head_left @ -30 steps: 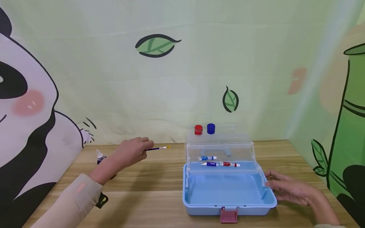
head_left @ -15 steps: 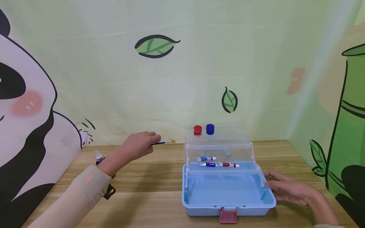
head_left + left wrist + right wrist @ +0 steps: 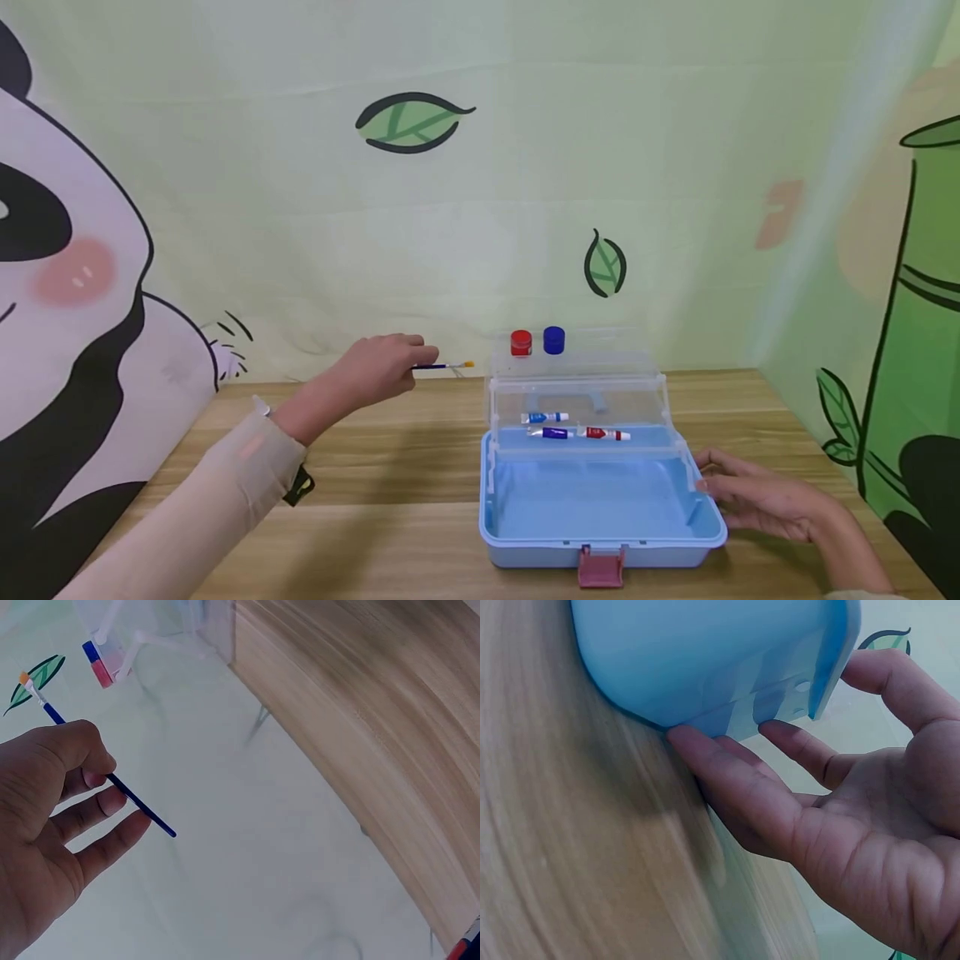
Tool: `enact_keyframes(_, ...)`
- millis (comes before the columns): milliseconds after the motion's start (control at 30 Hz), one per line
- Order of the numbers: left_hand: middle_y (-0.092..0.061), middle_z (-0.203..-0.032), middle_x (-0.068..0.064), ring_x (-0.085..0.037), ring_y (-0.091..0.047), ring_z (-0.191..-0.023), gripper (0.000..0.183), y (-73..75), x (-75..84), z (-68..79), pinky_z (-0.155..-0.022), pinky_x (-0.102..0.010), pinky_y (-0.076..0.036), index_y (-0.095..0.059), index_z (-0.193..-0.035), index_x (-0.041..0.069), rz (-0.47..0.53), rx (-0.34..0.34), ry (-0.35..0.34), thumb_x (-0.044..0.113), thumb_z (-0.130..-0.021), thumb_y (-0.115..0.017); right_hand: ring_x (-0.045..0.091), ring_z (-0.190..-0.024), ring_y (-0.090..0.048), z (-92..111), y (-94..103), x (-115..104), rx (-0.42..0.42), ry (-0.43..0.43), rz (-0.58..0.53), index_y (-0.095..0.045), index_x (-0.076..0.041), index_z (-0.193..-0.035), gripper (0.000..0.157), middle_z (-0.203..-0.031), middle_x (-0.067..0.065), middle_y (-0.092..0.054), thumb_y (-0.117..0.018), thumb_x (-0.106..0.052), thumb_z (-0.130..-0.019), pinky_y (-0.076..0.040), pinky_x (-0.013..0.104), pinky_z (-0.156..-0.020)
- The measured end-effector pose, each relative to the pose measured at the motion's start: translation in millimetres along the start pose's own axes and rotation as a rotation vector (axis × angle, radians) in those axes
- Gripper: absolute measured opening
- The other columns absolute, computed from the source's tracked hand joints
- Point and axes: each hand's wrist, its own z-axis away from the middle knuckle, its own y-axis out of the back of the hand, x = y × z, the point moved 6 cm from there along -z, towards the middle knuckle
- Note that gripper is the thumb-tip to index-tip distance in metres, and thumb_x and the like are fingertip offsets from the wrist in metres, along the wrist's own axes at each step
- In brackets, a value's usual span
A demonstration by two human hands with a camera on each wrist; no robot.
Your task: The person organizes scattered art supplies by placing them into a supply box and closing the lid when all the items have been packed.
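Note:
My left hand (image 3: 382, 371) pinches a thin paintbrush (image 3: 139, 801) with a blue handle and yellow-orange bristles, held above the table left of the box. In the head view the bristles point right, close to the clear upper trays. A light-blue storage box (image 3: 600, 557) stands unfolded, its bottom compartment bare. My right hand (image 3: 765, 496) holds its right side, thumb at the rim and fingers against the outer wall (image 3: 705, 660). Three paint tubes, light blue (image 3: 545, 417), dark blue (image 3: 555, 433) and red (image 3: 604, 434), lie in the clear tray (image 3: 652, 408).
A red-lidded jar (image 3: 521, 343) and a blue jar (image 3: 554, 340) sit on the upper clear tray. A pink latch (image 3: 601, 570) hangs at the box front. Left, a bottle's pale tip (image 3: 262, 406) and a black item (image 3: 300, 486) show behind the sleeve. A printed cloth (image 3: 300, 208) backs the wooden table (image 3: 405, 533).
My left hand has moved right and slightly up with the paintbrush, toward the clear trays. Its sleeve now covers most of the bottle. The right hand and the box stay in place.

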Motion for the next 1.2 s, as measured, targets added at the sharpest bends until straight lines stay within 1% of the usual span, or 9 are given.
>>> enact_keyframes(267, -0.045, -0.072, 0.004, -0.014, -0.037, -0.058, 0.026, 3.3, 5.1, -7.4, -0.045, -0.026, -0.023, -0.053, -0.085, 0.017, -0.006, -0.015, -0.048, -0.009, -0.086, -0.054, 0.028, -0.123, -0.055, 0, -0.7, 1, 0.011, -0.013, 0.001, -0.027, 0.004, -0.14, 0.043, -0.139, 0.024, -0.044, -0.047, -0.015, -0.107, -0.052, 0.052, -0.099)
enact_keyframes(333, -0.044, -0.072, 0.003, -0.014, -0.035, -0.057, 0.025, 5.7, 5.9, -9.3, -0.045, -0.027, -0.021, -0.053, -0.085, 0.016, -0.017, -0.016, -0.058, -0.009, -0.086, -0.053, 0.028, -0.123, -0.055, -1, -0.1, 2, 0.017, -0.017, 0.004, -0.027, 0.004, -0.141, 0.044, -0.139, 0.024, -0.044, -0.047, -0.016, -0.107, -0.052, 0.052, -0.099)
enact_keyframes(500, -0.044, -0.072, 0.004, -0.015, -0.036, -0.059, 0.025, 13.9, 8.5, -18.6, -0.045, -0.028, -0.022, -0.054, -0.087, 0.017, -0.047, -0.04, -0.069, -0.008, -0.087, -0.054, 0.028, -0.123, -0.054, -1, 0.6, 2, 0.014, -0.015, 0.012, -0.026, 0.005, -0.14, 0.044, -0.139, 0.023, -0.043, -0.047, -0.016, -0.107, -0.052, 0.052, -0.098)
enact_keyframes(567, -0.045, -0.072, 0.003, -0.015, -0.038, -0.06, 0.025, 17.6, 10.1, -23.7, -0.046, -0.028, -0.024, -0.053, -0.087, 0.017, -0.051, -0.051, -0.065, -0.008, -0.087, -0.055, 0.028, -0.123, -0.054, -1, 0.8, 2, 0.005, -0.01, 0.013, -0.027, 0.004, -0.139, 0.042, -0.138, 0.022, -0.044, -0.046, -0.015, -0.107, -0.052, 0.051, -0.098)
enact_keyframes(667, -0.049, -0.073, 0.003, -0.016, -0.042, -0.062, 0.023, 22.8, 13.6, -31.1, -0.046, -0.027, -0.03, -0.056, -0.088, 0.016, -0.049, -0.074, -0.06, -0.007, -0.088, -0.06, 0.027, -0.122, -0.055, -1, 1.4, 2, -0.003, -0.006, 0.011, -0.029, 0.003, -0.138, 0.039, -0.136, 0.021, -0.045, -0.045, -0.015, -0.107, -0.052, 0.051, -0.098)
enact_keyframes(800, -0.058, -0.081, 0.004, -0.016, -0.052, -0.068, 0.018, 26.3, 17.5, -41.5, -0.052, -0.025, -0.042, -0.063, -0.097, 0.016, -0.053, -0.14, -0.047, -0.001, -0.091, -0.067, 0.027, -0.121, -0.055, -2, 1.8, 3, 0.001, -0.009, 0.011, -0.029, 0.003, -0.138, 0.039, -0.135, 0.021, -0.045, -0.046, -0.015, -0.107, -0.052, 0.051, -0.098)
enact_keyframes(900, -0.062, -0.088, 0.002, -0.017, -0.056, -0.073, 0.018, 28.7, 18.5, -50.4, -0.056, -0.025, -0.048, -0.066, -0.102, 0.016, -0.057, -0.175, -0.035, 0.002, -0.091, -0.071, 0.026, -0.122, -0.055, -2, 1.1, 3, 0.0, -0.009, 0.011, -0.028, 0.003, -0.139, 0.04, -0.136, 0.02, -0.045, -0.046, -0.014, -0.107, -0.052, 0.051, -0.098)
enact_keyframes(1100, -0.064, -0.092, 0.0, -0.019, -0.058, -0.076, 0.019, 29.7, 20.3, -67.4, -0.059, -0.027, -0.051, -0.067, -0.102, 0.016, -0.059, -0.216, 0.015, 0.002, -0.09, -0.072, 0.027, -0.123, -0.056, -2, -0.8, -1, -0.01, -0.002, 0.003, -0.026, 0.005, -0.142, 0.045, -0.137, 0.021, -0.045, -0.046, -0.014, -0.107, -0.051, 0.051, -0.1)
enact_keyframes(1200, -0.064, -0.095, 0.0, -0.019, -0.058, -0.077, 0.019, 23.0, 28.5, -77.7, -0.061, -0.026, -0.051, -0.068, -0.106, 0.016, -0.05, -0.243, 0.001, 0.004, -0.092, -0.071, 0.027, -0.121, -0.056, -2, -0.2, 0, 0.001, -0.007, 0.015, -0.026, 0.006, -0.142, 0.046, -0.136, 0.021, -0.046, -0.047, -0.014, -0.106, -0.052, 0.05, -0.099)
